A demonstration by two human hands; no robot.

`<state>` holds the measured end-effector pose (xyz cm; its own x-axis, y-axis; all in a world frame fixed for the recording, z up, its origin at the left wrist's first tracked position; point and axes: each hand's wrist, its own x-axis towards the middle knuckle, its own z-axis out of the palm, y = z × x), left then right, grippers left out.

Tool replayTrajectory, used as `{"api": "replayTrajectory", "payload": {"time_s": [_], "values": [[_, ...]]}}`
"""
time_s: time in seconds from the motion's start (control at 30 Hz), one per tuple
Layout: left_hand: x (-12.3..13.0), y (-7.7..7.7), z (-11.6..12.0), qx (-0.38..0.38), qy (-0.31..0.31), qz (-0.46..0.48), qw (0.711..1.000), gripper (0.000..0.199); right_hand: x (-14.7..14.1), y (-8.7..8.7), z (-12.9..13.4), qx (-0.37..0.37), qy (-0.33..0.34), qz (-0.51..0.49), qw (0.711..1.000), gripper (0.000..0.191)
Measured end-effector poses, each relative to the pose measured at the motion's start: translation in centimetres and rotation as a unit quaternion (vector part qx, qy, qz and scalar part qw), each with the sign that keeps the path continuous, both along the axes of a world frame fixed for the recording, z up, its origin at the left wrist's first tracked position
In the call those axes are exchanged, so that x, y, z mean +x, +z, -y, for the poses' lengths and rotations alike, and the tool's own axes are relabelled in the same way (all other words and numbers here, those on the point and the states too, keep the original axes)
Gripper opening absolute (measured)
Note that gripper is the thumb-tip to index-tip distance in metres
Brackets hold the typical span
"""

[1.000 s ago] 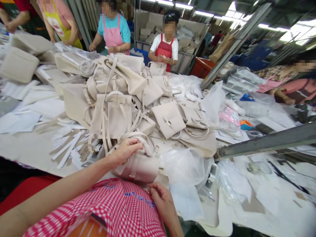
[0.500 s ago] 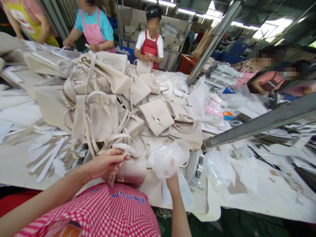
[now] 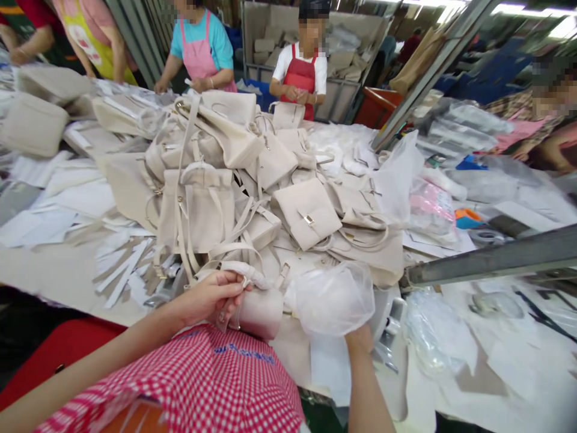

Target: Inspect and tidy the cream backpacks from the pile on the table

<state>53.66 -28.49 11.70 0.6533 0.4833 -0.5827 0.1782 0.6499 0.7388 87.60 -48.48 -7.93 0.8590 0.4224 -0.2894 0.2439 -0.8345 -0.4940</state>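
My left hand (image 3: 224, 293) is closed, with thumb and fingers pinching the white-wrapped handle (image 3: 247, 273) of a small beige handbag (image 3: 265, 313). That bag lies tipped over at the table edge against my checked apron. My right hand (image 3: 359, 340) is at a crumpled translucent plastic bag (image 3: 336, 297), which covers its fingers. Whether the hand is inside this plastic or behind it is unclear. Just beyond both hands rises a heap of beige handbags, including one with a flap and metal clasp (image 3: 308, 215).
Paper and beige strips (image 3: 128, 270) lie at left. A slanted metal post (image 3: 491, 258) crosses the right side, near clear plastic wrapping (image 3: 439, 328) and an orange tape dispenser (image 3: 469, 218). Across the table stands a co-worker in a red apron (image 3: 301, 78); other people work nearby.
The view has swung left, so everything sits farther right in the picture. The plastic bag looks more spread out over my right hand. My left hand keeps its pinch on the handle.
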Motion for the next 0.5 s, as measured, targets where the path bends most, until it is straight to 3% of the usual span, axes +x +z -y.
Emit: {"api": "replayTrajectory", "payload": {"time_s": [0.1, 0.2, 0.33, 0.5], "values": [[0.4, 0.0, -0.2, 0.01, 0.006, 0.007, 1.0, 0.044, 0.7, -0.3, 0.6, -0.046, -0.024, 0.008, 0.999, 0.021], [0.5, 0.3, -0.3, 0.009, 0.008, 0.005, 1.0, 0.044, -0.5, 0.5, 2.2, -0.022, -0.009, 0.053, 0.998, 0.029], [0.4, 0.4, -0.2, 0.0, 0.01, 0.009, 1.0, 0.044, -5.5, 1.0, 5.3, 0.039, 0.038, 0.098, 0.994, 0.039], [0.4, -0.2, -0.4, -0.002, 0.006, 0.03, 1.0, 0.042, -11.7, -0.9, 7.5, 0.075, 0.047, 0.119, 0.989, 0.043]]}}
